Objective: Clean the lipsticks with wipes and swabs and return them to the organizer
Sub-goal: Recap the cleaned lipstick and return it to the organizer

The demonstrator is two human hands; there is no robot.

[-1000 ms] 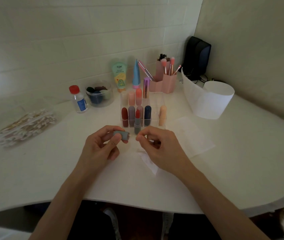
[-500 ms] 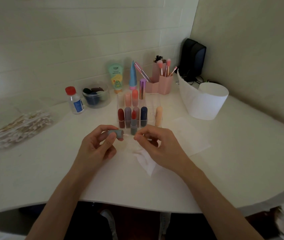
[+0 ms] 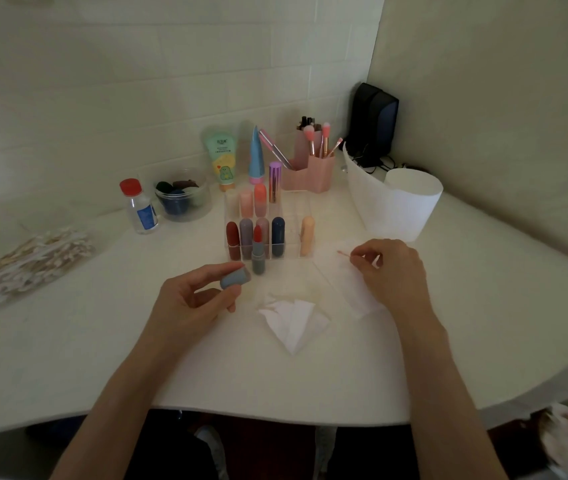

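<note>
Before the organizer (image 3: 297, 210), the left grip (image 3: 192, 300) pinches a grey-blue cap (image 3: 236, 277); the right grip (image 3: 392, 271), earlier at the cap, now pinches a red-tipped swab (image 3: 344, 254) over a flat wipe (image 3: 344, 284) right of the organizer. An uncapped lipstick (image 3: 258, 255) stands at its front, a crumpled wipe (image 3: 297, 317) nearer.

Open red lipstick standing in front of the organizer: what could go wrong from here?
1. The uncapped lipstick stands free on the table, close to the left hand, which holds a grey cap. A careless nudge could topple it and smear red.
2. The right hand pinches a swab whose tip looks stained. If it is set down off the wipe, it might mark the white top.
</note>
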